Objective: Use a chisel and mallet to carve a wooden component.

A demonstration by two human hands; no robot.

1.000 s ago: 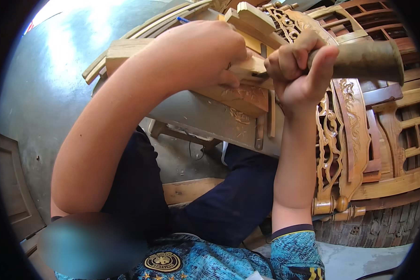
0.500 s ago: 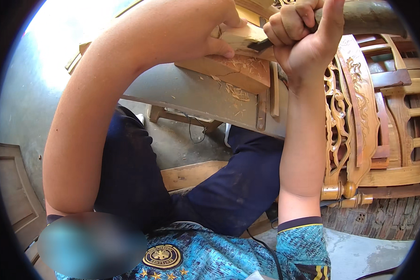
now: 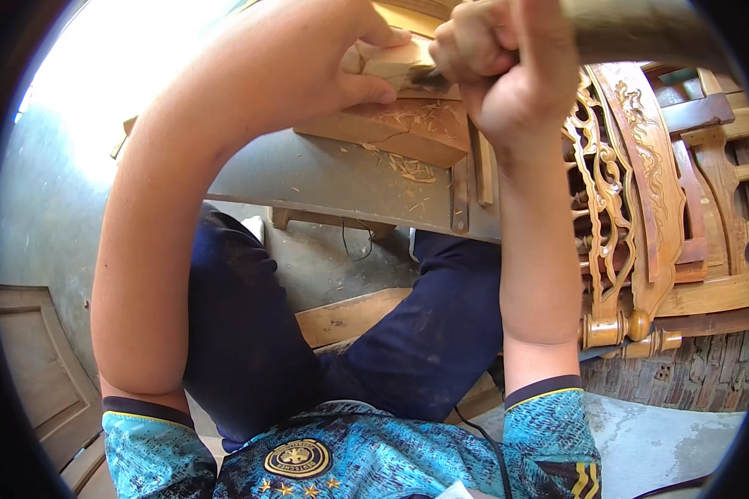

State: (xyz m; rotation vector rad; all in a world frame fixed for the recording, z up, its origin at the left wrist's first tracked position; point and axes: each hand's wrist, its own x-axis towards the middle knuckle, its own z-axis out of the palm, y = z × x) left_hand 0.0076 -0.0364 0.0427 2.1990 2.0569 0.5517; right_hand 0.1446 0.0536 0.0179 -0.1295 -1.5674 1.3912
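Near the top of the view, my left hand (image 3: 366,54) holds a pale wood piece (image 3: 404,66), thumb on the near side and fingers on the far side. My right hand (image 3: 508,66) is closed round a tool with a thick round wooden handle (image 3: 641,32), which runs off to the upper right. A dark blade (image 3: 429,79), smeared by motion, pokes out from the left of this fist and meets the wood piece; the tool's exact kind is unclear. Below the piece lies a larger wood block (image 3: 391,133), with curled wood shavings (image 3: 412,170) on and beside it.
The block rests on a grey bench top (image 3: 308,175). A flat strip with a hole (image 3: 460,195) and a thin wood slat (image 3: 482,166) lie at its right end. Carved wooden furniture parts (image 3: 641,166) stand at right; a wood panel (image 3: 42,358) leans at lower left.
My right hand has moved left with the tool, toward my left hand, and the handle is now blurred. My left hand keeps its grip on the wood piece. The whole view has shifted slightly.
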